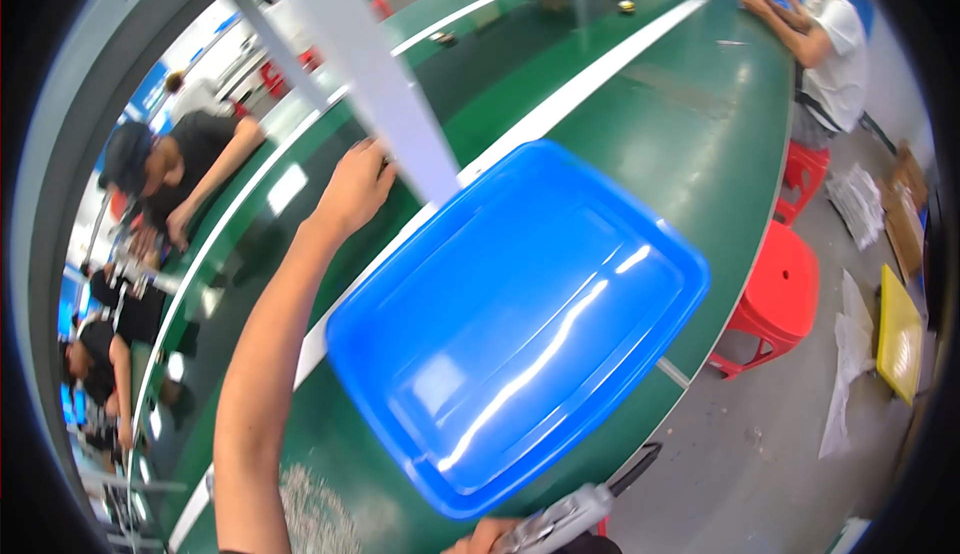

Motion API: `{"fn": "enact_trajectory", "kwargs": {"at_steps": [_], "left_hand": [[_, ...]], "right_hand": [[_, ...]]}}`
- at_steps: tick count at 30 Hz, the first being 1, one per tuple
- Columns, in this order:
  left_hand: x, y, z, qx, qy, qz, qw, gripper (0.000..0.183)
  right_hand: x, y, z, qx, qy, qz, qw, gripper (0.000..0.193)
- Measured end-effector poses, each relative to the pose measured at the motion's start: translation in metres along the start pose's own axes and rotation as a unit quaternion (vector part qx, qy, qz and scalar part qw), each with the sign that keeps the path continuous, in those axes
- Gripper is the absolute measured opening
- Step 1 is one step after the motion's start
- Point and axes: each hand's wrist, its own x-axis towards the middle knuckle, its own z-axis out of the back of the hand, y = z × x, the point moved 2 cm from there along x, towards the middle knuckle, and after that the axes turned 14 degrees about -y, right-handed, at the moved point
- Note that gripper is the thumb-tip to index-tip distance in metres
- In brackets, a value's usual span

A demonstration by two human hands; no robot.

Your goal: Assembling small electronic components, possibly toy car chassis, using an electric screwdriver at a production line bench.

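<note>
Over the green belt (490, 79): your left hand (355, 189), curled, contents unclear.
Lower edge: your right hand (482, 538) holds a grey handheld tool (562, 522).
Blue plastic tray (510, 304): plain, between them.

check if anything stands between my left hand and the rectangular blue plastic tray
Only the long white strip runs between the left hand and the tray; the pale upright post stands beside that path, just right of the hand.

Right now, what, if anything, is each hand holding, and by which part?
Right hand: apparently a grey tool, exact grip cut off. Left hand: cannot tell.
</note>
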Motion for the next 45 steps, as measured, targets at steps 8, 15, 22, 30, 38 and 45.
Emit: {"fn": "enact_trajectory", "kwargs": {"at_steps": [8,15,22,30,38,45], "left_hand": [[-0.226,-0.091,0.151,-0.046,-0.011,0.015,0.999,0.052],[-0.358,-0.214,0.165,-0.06,0.041,-0.019,0.997,0.047],[-0.366,-0.216,0.164,-0.109,-0.003,0.028,0.994,0.042],[-0.367,-0.222,0.156,-0.077,-0.036,-0.059,0.995,0.036],[-0.371,-0.232,0.152,-0.022,-0.077,-0.147,0.986,0.04],[-0.372,-0.233,0.15,0.026,-0.074,-0.162,0.984,0.033]], "right_hand": [[0.005,0.01,0.009,-0.081,0.068,0.085,0.991,0.016],[-0.033,-0.001,0.013,-0.128,0.07,0.138,0.98,0.019],[-0.044,-0.03,0.016,-0.177,0.026,0.146,0.973,0.017],[-0.048,-0.055,0.018,-0.208,-0.034,0.12,0.97,0.016],[-0.043,-0.056,0.023,-0.194,-0.066,0.115,0.972,0.012],[-0.043,-0.055,0.023,-0.202,-0.076,0.099,0.971,0.013]]}}
